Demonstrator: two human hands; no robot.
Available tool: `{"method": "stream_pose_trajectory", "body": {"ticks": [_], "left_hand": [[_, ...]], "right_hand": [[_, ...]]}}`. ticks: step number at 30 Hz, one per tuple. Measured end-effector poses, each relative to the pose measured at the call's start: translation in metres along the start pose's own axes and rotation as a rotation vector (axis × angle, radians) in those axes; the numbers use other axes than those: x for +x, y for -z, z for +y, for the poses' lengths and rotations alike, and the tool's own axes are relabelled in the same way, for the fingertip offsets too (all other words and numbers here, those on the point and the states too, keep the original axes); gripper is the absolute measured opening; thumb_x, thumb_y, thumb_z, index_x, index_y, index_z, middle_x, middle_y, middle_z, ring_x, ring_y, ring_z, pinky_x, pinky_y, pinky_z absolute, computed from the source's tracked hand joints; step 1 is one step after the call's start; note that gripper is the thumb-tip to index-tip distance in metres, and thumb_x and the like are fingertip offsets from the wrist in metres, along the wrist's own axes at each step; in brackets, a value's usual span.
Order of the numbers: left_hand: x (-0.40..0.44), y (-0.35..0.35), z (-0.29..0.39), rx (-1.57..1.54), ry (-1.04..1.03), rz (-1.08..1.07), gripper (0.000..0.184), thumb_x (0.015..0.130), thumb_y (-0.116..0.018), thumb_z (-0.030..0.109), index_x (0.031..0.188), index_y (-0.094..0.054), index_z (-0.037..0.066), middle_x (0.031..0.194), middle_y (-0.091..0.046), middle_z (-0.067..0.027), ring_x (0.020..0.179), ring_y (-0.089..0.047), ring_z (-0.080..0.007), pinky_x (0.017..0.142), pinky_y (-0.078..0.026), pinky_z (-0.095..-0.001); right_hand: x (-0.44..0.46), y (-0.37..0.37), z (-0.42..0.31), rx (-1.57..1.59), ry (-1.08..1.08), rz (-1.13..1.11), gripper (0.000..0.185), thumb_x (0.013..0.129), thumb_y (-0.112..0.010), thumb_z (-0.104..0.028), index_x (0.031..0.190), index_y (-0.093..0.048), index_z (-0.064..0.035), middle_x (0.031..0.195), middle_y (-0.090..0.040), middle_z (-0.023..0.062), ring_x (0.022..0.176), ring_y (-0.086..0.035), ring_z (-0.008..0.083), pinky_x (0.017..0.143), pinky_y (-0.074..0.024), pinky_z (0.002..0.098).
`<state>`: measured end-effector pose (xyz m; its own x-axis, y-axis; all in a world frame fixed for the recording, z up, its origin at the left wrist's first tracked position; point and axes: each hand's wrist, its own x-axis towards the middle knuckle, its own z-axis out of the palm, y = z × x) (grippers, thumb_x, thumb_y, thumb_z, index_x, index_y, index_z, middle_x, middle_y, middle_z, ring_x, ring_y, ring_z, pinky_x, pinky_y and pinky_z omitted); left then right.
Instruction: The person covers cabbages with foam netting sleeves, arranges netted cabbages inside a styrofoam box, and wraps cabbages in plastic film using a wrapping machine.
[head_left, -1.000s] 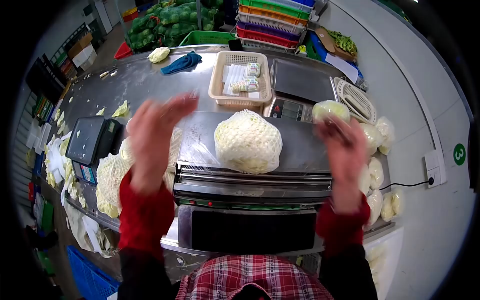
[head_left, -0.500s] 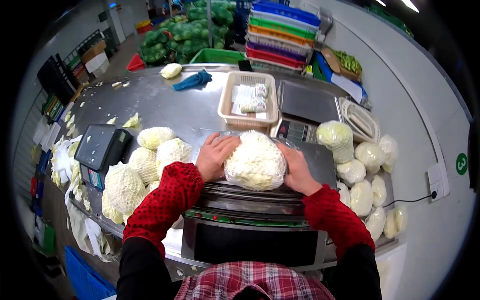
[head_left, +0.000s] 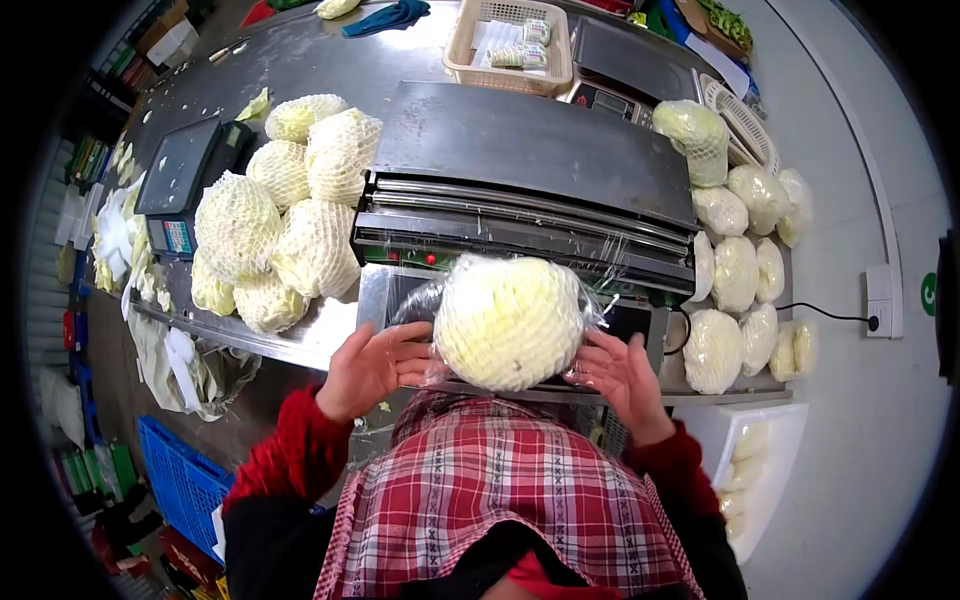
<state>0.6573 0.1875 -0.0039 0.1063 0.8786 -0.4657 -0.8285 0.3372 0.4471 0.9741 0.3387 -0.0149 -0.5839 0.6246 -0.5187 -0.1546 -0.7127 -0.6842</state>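
Observation:
A pale cabbage in a white foam net and clear film (head_left: pixel 510 322) is at the front of the wrapping machine (head_left: pixel 530 155), partly over its dark front panel. My left hand (head_left: pixel 385 370) supports its left side, palm up and fingers stretched out against the film. On the other side my right hand (head_left: pixel 622 382) bears it in the same way, thumb apart. Some fingertips are hidden under the film and the cabbage. Stretched film runs from the cabbage up to the machine's metal rollers (head_left: pixel 520 215).
Netted cabbages (head_left: pixel 238 228) are piled at left beside a black scale (head_left: pixel 180 180). Film-wrapped ones (head_left: pixel 735 275) lie at right. Behind the machine are a cream basket (head_left: pixel 460 45) with rolls and another scale (head_left: pixel 635 70). A blue crate (head_left: pixel 185 485) stands low at left.
Both hands have brought the cabbage from the machine's top toward my body, past the rollers, with film around it. The view has tilted further down.

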Motion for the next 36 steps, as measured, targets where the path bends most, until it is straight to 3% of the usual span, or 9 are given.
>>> {"method": "stream_pose_trajectory", "body": {"ticks": [4,9,12,15,19,27,31,33,36], "left_hand": [[0.0,0.017,-0.041,0.535,-0.285,0.413,0.032,0.1,-0.05,0.028,0.107,-0.062,-0.001,0.102,-0.067,-0.0124,0.084,-0.065,-0.0154,0.068,-0.053,-0.0277],[-0.046,-0.005,-0.017,0.372,-0.496,0.735,0.039,0.101,-0.043,0.026,0.067,-0.047,0.008,0.049,-0.046,-0.0031,0.036,-0.039,-0.0118,0.034,-0.031,-0.0258],[-0.067,0.063,-0.034,0.61,-0.051,0.697,0.037,0.1,-0.046,0.022,0.065,-0.049,0.008,0.051,-0.046,-0.0002,0.035,-0.035,-0.0085,0.032,-0.023,-0.0249],[-0.006,0.061,-0.091,0.655,-0.004,0.298,0.019,0.095,-0.056,0.018,0.098,-0.063,0.0,0.094,-0.064,-0.0038,0.076,-0.056,-0.008,0.07,-0.047,-0.026],[0.038,0.027,-0.118,0.559,-0.081,-0.025,0.027,0.096,-0.055,0.024,0.105,-0.061,-0.001,0.102,-0.063,-0.0081,0.087,-0.057,-0.0142,0.076,-0.048,-0.0289],[0.072,-0.049,-0.042,0.896,-0.912,-0.109,0.046,0.097,-0.054,0.037,0.12,-0.058,-0.002,0.119,-0.061,-0.0167,0.108,-0.06,-0.0266,0.088,-0.048,-0.0348],[0.083,-0.068,0.017,0.576,-0.189,-1.327,0.086,0.09,-0.027,0.071,0.133,-0.052,0.002,0.137,-0.048,-0.0223,0.122,-0.051,-0.039,0.103,-0.038,-0.05],[0.079,-0.058,0.004,0.362,-0.112,-1.145,0.086,0.089,-0.027,0.072,0.134,-0.051,0.002,0.137,-0.048,-0.0222,0.121,-0.051,-0.0392,0.104,-0.038,-0.0505],[0.045,-0.029,-0.023,-0.309,0.066,-0.498,0.086,0.088,-0.03,0.072,0.138,-0.047,0.004,0.138,-0.049,-0.0217,0.12,-0.052,-0.0398,0.104,-0.037,-0.052]], "right_hand": [[0.011,-0.005,0.044,-0.9,0.798,0.249,0.018,0.098,-0.047,-0.008,0.108,-0.059,0.0011,0.085,-0.065,0.0105,0.066,-0.061,0.0111,0.058,-0.0507,0.0229],[-0.003,-0.005,0.001,-0.481,0.338,0.481,0.037,0.101,-0.048,-0.028,0.069,-0.049,-0.0083,0.054,-0.044,-0.0016,0.042,-0.04,0.0041,0.037,-0.0307,0.0211],[-0.038,0.022,0.036,-0.445,-0.024,0.409,0.039,0.099,-0.051,-0.028,0.066,-0.048,-0.0082,0.051,-0.04,-0.0036,0.038,-0.034,0.0042,0.035,-0.0253,0.0217],[-0.015,0.033,0.115,-0.476,-0.153,0.353,0.031,0.098,-0.053,-0.025,0.082,-0.063,-0.0007,0.069,-0.061,0.0032,0.06,-0.056,0.0088,0.053,-0.0448,0.0261],[0.024,0.015,0.165,-0.876,-0.007,-0.032,0.03,0.098,-0.055,-0.025,0.097,-0.067,0.0018,0.088,-0.068,0.0063,0.08,-0.061,0.0143,0.073,-0.0492,0.0297],[0.035,-0.115,0.058,-0.424,-0.073,-0.625,0.029,0.096,-0.057,-0.024,0.106,-0.066,0.002,0.097,-0.068,0.0078,0.089,-0.062,0.016,0.08,-0.049,0.0308],[0.027,-0.089,0.08,-0.329,0.08,-0.577,0.033,0.095,-0.059,-0.024,0.119,-0.058,-0.0003,0.112,-0.062,0.0064,0.105,-0.056,0.0144,0.091,-0.0447,0.0304],[0.03,-0.079,0.075,-0.006,0.076,-0.561,0.04,0.093,-0.061,-0.021,0.127,-0.053,-0.001,0.123,-0.059,0.0081,0.115,-0.053,0.0142,0.098,-0.0422,0.0312],[0.04,-0.035,0.073,-0.526,0.311,-0.276,0.03,0.094,-0.055,-0.021,0.113,-0.06,0.0018,0.107,-0.064,0.0117,0.1,-0.059,0.0194,0.09,-0.0459,0.0306]]}}
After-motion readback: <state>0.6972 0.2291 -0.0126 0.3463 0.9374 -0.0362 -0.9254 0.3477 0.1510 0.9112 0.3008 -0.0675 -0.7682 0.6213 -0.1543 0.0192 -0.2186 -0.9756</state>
